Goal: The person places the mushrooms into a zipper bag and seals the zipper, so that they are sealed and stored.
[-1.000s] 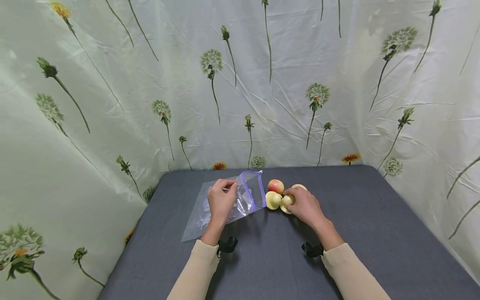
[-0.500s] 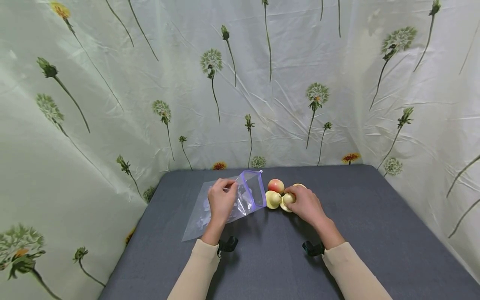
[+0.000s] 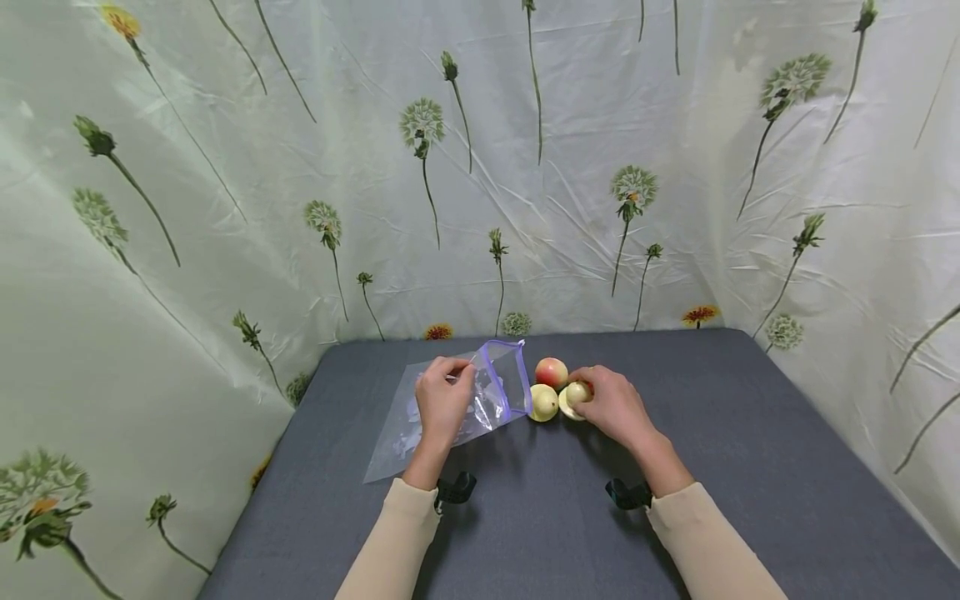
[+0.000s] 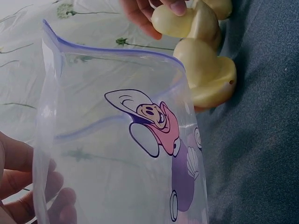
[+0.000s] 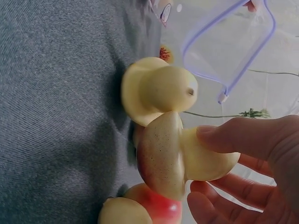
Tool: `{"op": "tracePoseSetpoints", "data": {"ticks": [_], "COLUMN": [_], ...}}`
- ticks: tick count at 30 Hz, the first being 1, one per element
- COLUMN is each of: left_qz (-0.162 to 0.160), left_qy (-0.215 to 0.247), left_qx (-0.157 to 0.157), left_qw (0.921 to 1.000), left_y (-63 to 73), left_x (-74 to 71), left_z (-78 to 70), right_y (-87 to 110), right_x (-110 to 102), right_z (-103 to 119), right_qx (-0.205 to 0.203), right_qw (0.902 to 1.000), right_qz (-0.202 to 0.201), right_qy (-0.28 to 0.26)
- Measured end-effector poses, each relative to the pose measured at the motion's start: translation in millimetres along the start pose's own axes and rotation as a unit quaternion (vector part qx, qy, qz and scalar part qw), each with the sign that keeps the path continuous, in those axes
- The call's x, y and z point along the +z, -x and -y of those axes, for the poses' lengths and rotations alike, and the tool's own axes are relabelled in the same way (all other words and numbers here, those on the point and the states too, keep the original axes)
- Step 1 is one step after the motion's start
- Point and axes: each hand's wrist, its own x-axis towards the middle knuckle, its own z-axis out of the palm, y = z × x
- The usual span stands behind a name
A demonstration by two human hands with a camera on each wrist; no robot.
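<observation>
In the head view my left hand (image 3: pixel 444 402) pinches the upper side of a clear zip bag (image 3: pixel 405 429) with a purple zip strip. Its mouth gapes to the right, and a cartoon figure (image 4: pixel 161 121) is printed on it. My right hand (image 3: pixel 611 404) holds a cream toy mushroom (image 5: pixel 161 156) by its fat yellow stem, thumb on one side and fingers on the other. Another pale toy mushroom (image 3: pixel 543 403) lies by the bag's mouth, stem outward. Behind these sits a red-and-yellow one (image 3: pixel 551 372). A further pale piece (image 5: pixel 124 212) shows partly in the right wrist view.
A dark grey cloth covers the table (image 3: pixel 525 517). A pale curtain (image 3: pixel 570 250) printed with dandelions hangs behind and along the sides. Both wrists wear black camera mounts (image 3: pixel 628 495).
My right hand has shifted slightly right and up with its mushroom. The pale mushroom by the bag has turned and slid a little left. My left hand and the bag stay put.
</observation>
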Motion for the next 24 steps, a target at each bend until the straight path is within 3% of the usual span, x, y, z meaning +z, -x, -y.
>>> {"op": "tracePoseSetpoints", "data": {"ticks": [7, 24], "left_qz": [-0.005, 0.010], "left_qy": [-0.005, 0.003], "left_qx": [0.015, -0.002], "left_qw": [0.9999, 0.9999], "left_y": [-1.2, -1.2], "left_x": [1.4, -1.1], "left_z": [1.3, -0.9], "right_y": [-0.9, -0.7], "right_x": [-5, -18], "right_z": [1, 7], "right_qx": [0.003, -0.004], "right_qw": [1.0000, 0.9996], "right_qz": [-0.003, -0.020], "right_qy": [-0.007, -0.021]}}
